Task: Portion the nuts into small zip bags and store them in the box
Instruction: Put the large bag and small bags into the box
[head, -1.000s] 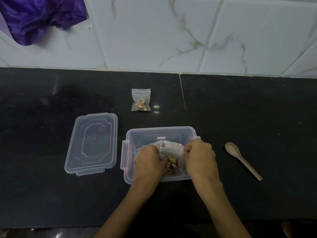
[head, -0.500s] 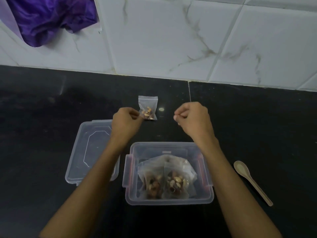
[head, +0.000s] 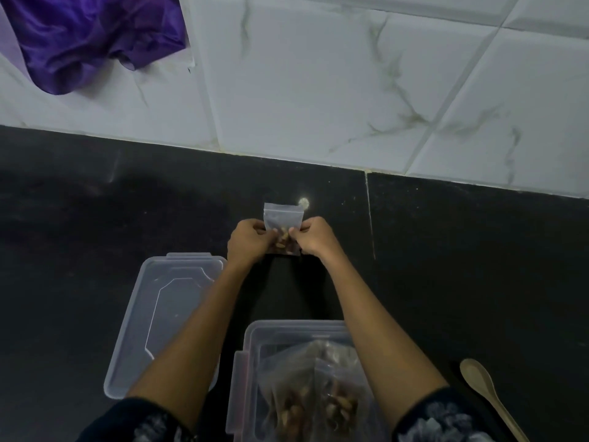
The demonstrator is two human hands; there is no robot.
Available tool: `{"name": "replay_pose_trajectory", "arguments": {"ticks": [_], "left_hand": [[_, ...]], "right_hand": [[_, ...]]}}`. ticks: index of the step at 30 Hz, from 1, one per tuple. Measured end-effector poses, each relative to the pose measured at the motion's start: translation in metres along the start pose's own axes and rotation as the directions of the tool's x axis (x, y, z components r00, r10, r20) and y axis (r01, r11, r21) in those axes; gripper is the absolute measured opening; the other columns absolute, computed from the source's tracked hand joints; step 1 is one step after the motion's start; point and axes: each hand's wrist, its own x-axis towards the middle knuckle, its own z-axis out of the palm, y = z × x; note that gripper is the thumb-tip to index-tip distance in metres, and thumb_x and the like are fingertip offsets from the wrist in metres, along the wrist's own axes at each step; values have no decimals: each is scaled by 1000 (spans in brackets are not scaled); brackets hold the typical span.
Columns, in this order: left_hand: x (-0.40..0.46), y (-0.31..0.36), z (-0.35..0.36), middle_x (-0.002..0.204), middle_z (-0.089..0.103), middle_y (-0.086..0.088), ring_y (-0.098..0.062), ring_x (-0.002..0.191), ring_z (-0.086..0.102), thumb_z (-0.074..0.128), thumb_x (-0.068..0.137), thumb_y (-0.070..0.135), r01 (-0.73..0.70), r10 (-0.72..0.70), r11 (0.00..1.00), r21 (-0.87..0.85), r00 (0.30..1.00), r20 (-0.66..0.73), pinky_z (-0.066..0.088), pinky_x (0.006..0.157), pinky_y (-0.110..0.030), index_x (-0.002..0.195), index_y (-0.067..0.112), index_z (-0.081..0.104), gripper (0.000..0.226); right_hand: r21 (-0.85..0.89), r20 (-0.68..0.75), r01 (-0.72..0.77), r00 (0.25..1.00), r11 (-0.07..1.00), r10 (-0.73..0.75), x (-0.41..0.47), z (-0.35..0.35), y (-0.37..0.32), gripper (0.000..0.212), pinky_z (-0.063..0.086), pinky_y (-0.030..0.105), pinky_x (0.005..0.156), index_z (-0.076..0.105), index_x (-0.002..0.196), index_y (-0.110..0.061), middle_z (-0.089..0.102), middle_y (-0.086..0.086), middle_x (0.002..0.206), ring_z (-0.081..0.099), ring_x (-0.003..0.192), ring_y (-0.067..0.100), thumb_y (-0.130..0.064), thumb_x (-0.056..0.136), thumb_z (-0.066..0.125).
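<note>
White marble-veined wall tiles [head: 318,84] fill the upper field; a purple cloth [head: 92,36] hangs over them at top left; below, the black tabletop [head: 462,256] carries everything else. Clear box lid [head: 165,317] lies flat at left, partly covered by the left forearm; just to its right, the clear plastic box [head: 255,355] sits open at the bottom edge, holding filled zip bags of nuts [head: 312,397] inside. Both forearms reach forward over lid and box, patterned dark sleeves visible at the bottom edge. Wooden spoon [head: 487,393] lies on the tabletop right of the box, apart from it, bowl end pointing away from the person. Left hand [head: 250,242] and right hand [head: 314,237] meet beyond the box, each grip closed, pinching one side edge of a small zip bag [head: 282,218]; bag upright, seal end pointing away from the person, nuts [head: 283,241] gathered at its lower end between the two hands; whether the bag touches the tabletop cannot be told.
</note>
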Motion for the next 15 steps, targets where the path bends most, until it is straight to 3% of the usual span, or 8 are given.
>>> {"name": "replay_pose_trajectory", "arguments": {"ticks": [3,7,9,12,15], "left_hand": [[1,-1,2,88,68,2,-18,86,65,64,84,24,4,-4,1000,-7,999,-35,52,84,-37,95,18,66,13],[-6,3,-9,89,70,-3,-21,85,67,65,82,18,-31,27,990,-138,999,-30,54,85,-45,95,14,67,13],[-20,12,-21,94,69,-3,-17,88,66,64,85,16,-103,98,979,-177,995,-36,56,80,-36,100,13,67,16],[-55,32,-38,91,67,2,-8,83,65,60,89,14,-214,215,946,-246,976,-20,53,64,-15,102,15,64,14],[-97,47,-50,88,69,1,-8,77,67,60,89,15,-230,243,923,-309,970,5,54,60,-16,109,18,57,21]], "right_hand": [[100,32,-3,999,995,0,0,-1,1,17,55,42,84,68,90,-5,70,13,92,68,87,24,-21,89,61],[328,83,-21,997,944,-6,-16,-9,-9,19,57,38,79,63,105,-6,69,13,101,68,91,23,-19,91,59],[446,95,-10,995,895,-36,-34,-19,-19,22,59,35,74,61,111,-6,67,13,104,68,92,23,-17,93,57],[514,68,75,990,855,-127,-72,-38,-29,24,58,34,78,58,113,-12,65,8,108,66,98,21,-20,90,61],[574,29,136,982,807,-186,-113,-56,-32,34,57,33,78,55,114,-18,65,6,108,67,98,20,-15,83,68]]}}
